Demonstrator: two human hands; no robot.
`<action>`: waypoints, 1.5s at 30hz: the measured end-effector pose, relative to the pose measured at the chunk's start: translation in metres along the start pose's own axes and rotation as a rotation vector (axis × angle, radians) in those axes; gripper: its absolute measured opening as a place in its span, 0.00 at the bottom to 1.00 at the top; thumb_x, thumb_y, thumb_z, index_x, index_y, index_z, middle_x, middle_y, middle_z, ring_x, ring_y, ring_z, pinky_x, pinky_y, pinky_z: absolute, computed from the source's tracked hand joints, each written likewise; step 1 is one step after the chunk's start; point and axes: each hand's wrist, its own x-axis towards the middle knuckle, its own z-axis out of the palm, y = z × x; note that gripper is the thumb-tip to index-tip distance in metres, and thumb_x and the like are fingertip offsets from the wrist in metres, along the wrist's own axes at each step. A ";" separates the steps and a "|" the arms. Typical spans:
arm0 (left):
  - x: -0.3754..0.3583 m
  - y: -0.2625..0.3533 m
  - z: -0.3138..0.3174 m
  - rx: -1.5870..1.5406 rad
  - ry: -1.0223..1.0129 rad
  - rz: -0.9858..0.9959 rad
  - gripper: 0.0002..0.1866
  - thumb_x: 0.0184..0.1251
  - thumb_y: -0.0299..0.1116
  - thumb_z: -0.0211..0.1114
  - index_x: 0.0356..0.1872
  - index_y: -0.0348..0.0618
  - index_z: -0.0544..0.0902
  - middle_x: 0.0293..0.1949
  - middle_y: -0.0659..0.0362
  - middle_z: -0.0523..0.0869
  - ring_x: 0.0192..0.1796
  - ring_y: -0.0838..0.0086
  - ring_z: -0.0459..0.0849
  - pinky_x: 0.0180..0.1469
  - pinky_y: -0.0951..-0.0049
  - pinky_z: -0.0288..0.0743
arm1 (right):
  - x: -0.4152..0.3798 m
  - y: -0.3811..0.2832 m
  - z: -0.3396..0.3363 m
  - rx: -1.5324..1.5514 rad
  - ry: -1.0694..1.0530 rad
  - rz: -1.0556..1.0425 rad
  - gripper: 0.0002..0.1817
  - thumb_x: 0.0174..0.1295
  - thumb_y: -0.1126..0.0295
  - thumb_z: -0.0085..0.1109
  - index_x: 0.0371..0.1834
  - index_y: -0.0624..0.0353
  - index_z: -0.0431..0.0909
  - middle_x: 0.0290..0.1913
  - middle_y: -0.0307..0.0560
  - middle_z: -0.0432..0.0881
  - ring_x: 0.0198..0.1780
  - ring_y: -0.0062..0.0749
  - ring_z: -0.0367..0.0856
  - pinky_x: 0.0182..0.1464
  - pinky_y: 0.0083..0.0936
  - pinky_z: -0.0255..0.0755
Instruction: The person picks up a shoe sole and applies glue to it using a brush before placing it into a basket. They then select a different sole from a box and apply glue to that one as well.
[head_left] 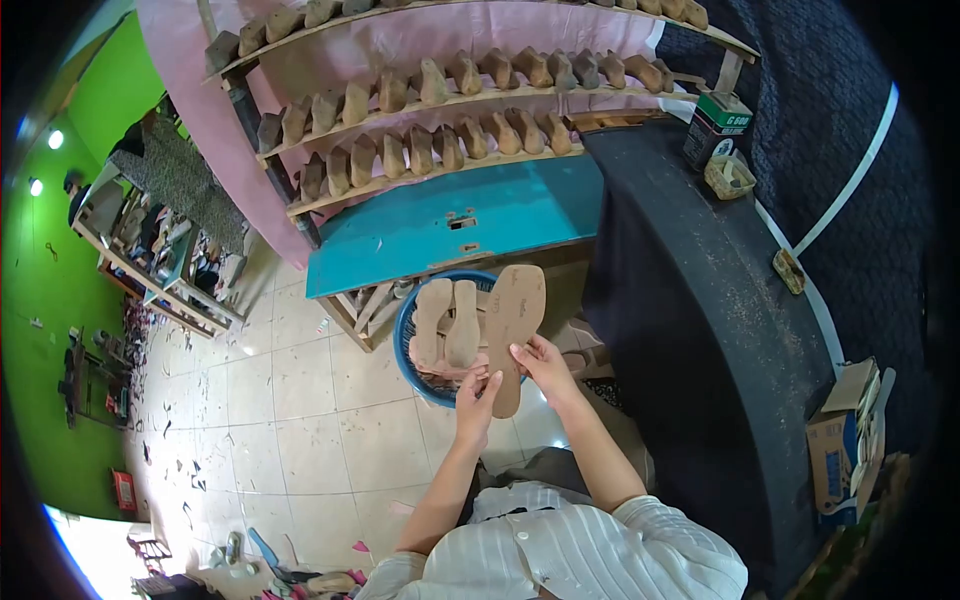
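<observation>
A flat tan shoe insole point(517, 315) with handwriting on its face is held upright in front of me. My right hand point(546, 370) grips its right edge, the thumb lying on the face. On the opposite edge, my left hand point(476, 405) pinches the narrow part with its thumb in front; its other fingers are partly hidden. Behind the insole stands a blue basket point(404, 350) holding more sole-shaped pieces point(463, 325) and some pinkish pieces. The held insole hides part of the basket's right side.
Shelves above a turquoise table point(400, 235) carry rows of shoe lasts point(432, 82). To my right runs a dark bench point(720, 290) with a green tin point(717, 128) and a small basket point(729, 175). A cardboard box point(838, 450) stands lower right. Scraps litter the tiled floor point(300, 390).
</observation>
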 end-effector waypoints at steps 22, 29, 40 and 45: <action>0.134 -0.108 -0.057 0.587 -0.268 0.044 0.34 0.52 0.32 0.70 0.62 0.46 0.66 0.37 0.53 0.81 0.36 0.69 0.83 0.41 0.72 0.77 | 0.118 0.115 -0.043 -0.074 0.374 0.055 0.14 0.59 0.71 0.62 0.48 0.59 0.75 0.30 0.32 0.78 0.32 0.15 0.74 0.33 0.15 0.67; 0.161 -0.128 -0.055 1.221 -0.207 0.148 0.37 0.49 0.35 0.69 0.64 0.60 0.64 0.54 0.54 0.72 0.58 0.56 0.68 0.58 0.53 0.63 | 0.157 0.155 -0.057 -0.145 0.520 0.177 0.17 0.57 0.76 0.61 0.51 0.60 0.72 0.33 0.41 0.80 0.35 0.22 0.78 0.38 0.20 0.71; 0.207 -0.130 -0.063 1.436 -0.262 0.145 0.38 0.48 0.38 0.71 0.63 0.71 0.67 0.60 0.57 0.66 0.59 0.53 0.63 0.59 0.51 0.59 | 0.184 0.216 -0.074 -0.339 0.518 0.217 0.21 0.51 0.71 0.69 0.48 0.59 0.74 0.33 0.43 0.83 0.36 0.25 0.81 0.40 0.23 0.73; 0.214 -0.135 -0.058 1.522 -0.292 0.160 0.38 0.47 0.40 0.71 0.63 0.73 0.67 0.62 0.60 0.65 0.60 0.54 0.61 0.60 0.52 0.56 | 0.190 0.209 -0.066 -0.277 0.533 0.281 0.21 0.51 0.68 0.70 0.48 0.58 0.75 0.34 0.43 0.83 0.37 0.23 0.80 0.39 0.23 0.73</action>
